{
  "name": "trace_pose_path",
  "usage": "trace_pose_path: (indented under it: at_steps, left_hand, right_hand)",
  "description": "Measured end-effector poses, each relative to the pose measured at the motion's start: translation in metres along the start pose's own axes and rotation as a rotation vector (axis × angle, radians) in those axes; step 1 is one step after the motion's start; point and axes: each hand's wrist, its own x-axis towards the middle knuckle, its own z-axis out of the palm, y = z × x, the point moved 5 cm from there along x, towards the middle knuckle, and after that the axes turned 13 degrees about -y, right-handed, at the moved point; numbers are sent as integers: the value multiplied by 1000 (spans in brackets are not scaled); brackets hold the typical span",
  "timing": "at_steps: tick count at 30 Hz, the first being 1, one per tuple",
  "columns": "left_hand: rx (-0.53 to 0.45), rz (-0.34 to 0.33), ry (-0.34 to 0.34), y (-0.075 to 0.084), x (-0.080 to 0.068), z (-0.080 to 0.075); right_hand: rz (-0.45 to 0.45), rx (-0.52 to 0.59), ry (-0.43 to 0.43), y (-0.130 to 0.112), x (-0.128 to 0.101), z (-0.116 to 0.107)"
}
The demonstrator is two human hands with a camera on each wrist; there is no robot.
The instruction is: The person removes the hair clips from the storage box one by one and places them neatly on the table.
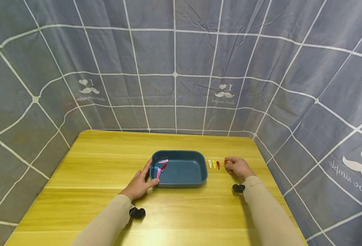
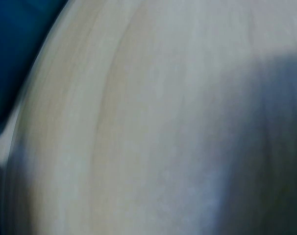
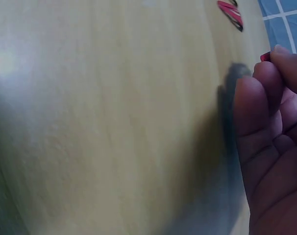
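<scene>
Head view: our left hand [image 1: 140,182] lies with relaxed fingers against the near-left corner of the blue tray [image 1: 199,177], which sits mid-surface [image 1: 92,164] holding several clips [image 1: 161,166], while our right hand [image 1: 237,167] pinches a red clip [image 1: 225,162] just right of the three clips in a row [image 1: 213,164]. Left wrist view is blurred, showing only wood and a sliver of tray. Right wrist view shows curled fingers [image 3: 266,98] nipping the red clip [image 3: 264,57]; we judge the pick-up step underway, calling next for a lift leftward over the tray.
</scene>
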Motion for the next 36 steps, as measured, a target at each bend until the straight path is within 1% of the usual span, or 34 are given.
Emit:
trace_pose_path:
  at_steps: [6,13,19,26,30,36]
  left_hand:
    - [-3,1,1,1,-1,1]
    - [-11,-1,-2,0,-1,2]
    - [-4,5,1,0,1,1]
    - [-6,4,-2,1,0,1]
    - [-6,-1,-5,1,-1,1]
    - [-16,-8,-10,0,-1,1]
  right_hand:
    - [21,-66,21,3,1,7]
    - [36,-109,57,5,3,12]
    - [28,-174,94,3,4,14]
    - [29,-228,97,4,6,14]
    - [35,-228,94,5,7,13]
    - [50,-245,68,7,10,11]
